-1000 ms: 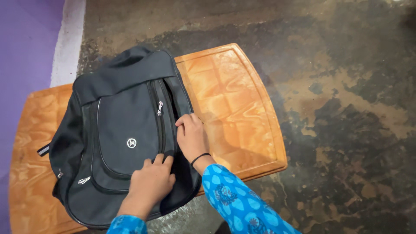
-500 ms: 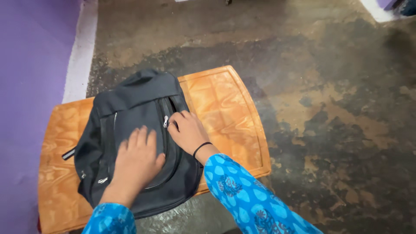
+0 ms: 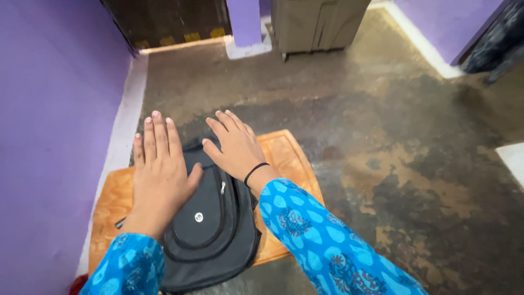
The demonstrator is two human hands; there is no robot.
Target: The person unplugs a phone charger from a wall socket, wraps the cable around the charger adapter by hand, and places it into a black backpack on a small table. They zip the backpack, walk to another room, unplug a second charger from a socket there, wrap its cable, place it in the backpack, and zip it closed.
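- While both hands are hovering flat over it, a black bag is lying on a low wooden board on the floor, its top end pointing away from the person.
- Left hand is spreading palm-down over the bag's left half, fingers straight and close together, holding nothing; whether the palm is actually pressing on the fabric I cannot tell.
- Right hand is lying palm-down over the bag's upper right part, fingers slightly fanned, gripping nothing, thumb pointing toward the left hand.
- A black band is circling the right wrist, and blue patterned sleeves are covering both forearms.
- A silver zip pull is showing on the bag's front, just below the right hand, with a small round badge beneath it.
- Purple wall is running along the left, just beside the board.
- Stained concrete floor is stretching out to the right and ahead.
- A grey cabinet is standing well apart at the far end, beside a dark doorway.
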